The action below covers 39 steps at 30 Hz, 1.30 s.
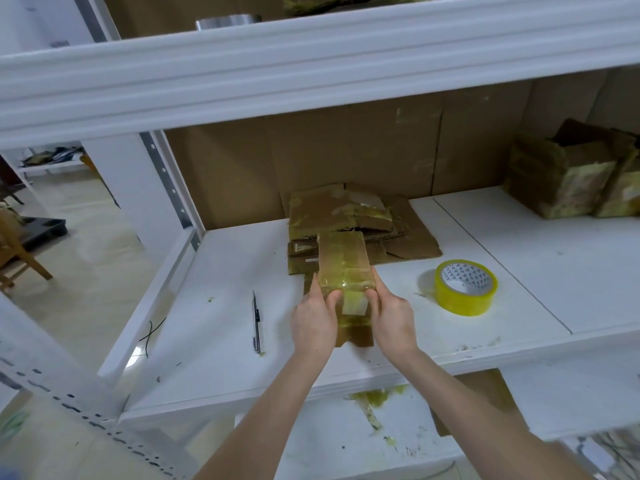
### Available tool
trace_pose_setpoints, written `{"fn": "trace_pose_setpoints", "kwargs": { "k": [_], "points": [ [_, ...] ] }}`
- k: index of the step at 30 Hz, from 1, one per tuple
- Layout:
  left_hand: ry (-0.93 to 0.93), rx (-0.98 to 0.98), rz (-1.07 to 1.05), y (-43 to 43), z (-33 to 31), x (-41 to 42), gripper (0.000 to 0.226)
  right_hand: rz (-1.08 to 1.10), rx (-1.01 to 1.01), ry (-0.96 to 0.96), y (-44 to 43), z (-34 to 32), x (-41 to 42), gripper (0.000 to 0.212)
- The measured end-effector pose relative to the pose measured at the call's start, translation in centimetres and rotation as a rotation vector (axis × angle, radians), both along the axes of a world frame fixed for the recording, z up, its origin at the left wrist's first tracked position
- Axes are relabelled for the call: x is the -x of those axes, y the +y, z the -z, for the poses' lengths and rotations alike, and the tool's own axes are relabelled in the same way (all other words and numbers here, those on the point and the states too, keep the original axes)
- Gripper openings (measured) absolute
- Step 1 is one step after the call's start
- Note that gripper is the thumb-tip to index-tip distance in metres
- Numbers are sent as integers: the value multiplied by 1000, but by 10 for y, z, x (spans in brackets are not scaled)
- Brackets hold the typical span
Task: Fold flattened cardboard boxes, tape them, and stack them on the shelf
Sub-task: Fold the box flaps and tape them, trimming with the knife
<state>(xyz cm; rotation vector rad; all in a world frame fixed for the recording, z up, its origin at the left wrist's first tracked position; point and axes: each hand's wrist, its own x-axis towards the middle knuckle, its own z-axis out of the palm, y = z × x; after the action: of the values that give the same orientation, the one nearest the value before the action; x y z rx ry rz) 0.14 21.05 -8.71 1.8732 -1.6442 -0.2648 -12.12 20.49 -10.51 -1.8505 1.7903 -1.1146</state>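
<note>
At the centre of the frame, the left hand point(313, 322) and right hand point(391, 317) clasped the small brown tape-glossed cardboard box point(343, 268) by its sides above the white shelf point(214, 306). It looked light, stiff, somewhat slippery; gripping the bare side edges seemed safest.

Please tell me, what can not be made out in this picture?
Head view:
Near end of the cardboard box: covered by the left hand and right hand holding it.
Stack of flattened boxes: front part hidden behind that box.
Taped boxes at far right: cut off by the picture's edge.
Print inside the tape roll: too small to read.
</note>
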Motion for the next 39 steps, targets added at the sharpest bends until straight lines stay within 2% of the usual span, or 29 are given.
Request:
{"fn": "trace_pose_setpoints", "kwargs": {
  "k": [3,5,8,10,14,16,18,21,24,27,30,32,34,36,38,39],
  "points": [
    [54,-47,32,-2,0,-2,49,-12,-62,16,0,-1,2,44],
    [116,-115,78,-5,-9,-6,64,-45,-127,91,-1,-7,8,41],
    [122,-102,74,-13,-28,-4,77,-78,-123,121,-5,-19,9,58],
    [77,-84,57,-18,-36,0,75,-85,-129,175,-10,-23,4,62],
    [30,-182,64,-22,-33,0,65,-79,-204,308,-10,-18,9,55],
    [-147,-194,28,-26,-39,2,74,-96,-221,336,-10,-17,11,52],
    [-377,-212,-20,-32,-54,6,93,-167,-194,359,-7,-18,8,53],
    [-496,-342,16,-41,-75,9,111,-279,-109,496,3,-26,14,44],
    [-522,-461,95,-43,-84,-2,106,-93,-69,591,-2,-35,49,35],
    [-636,-430,218,-40,-97,-13,104,126,-185,665,-18,-27,91,39],
    [-664,-395,464,-40,-110,-9,109,166,-329,688,-32,-13,117,47],
    [-721,-351,609,-39,-113,2,112,192,-322,680,-39,-14,128,47],
    [-846,-297,716,-41,-106,9,107,163,-196,551,-48,-23,133,41],
    [-923,-212,756,-45,-91,7,96,15,-62,164,-52,-41,126,39],
    [-831,-71,664,-47,-74,0,88,-209,-93,-185,-49,-59,112,41],
    [-697,27,569,-45,-67,-3,84,-321,-166,-273,-46,-64,106,41]
  ]
}}
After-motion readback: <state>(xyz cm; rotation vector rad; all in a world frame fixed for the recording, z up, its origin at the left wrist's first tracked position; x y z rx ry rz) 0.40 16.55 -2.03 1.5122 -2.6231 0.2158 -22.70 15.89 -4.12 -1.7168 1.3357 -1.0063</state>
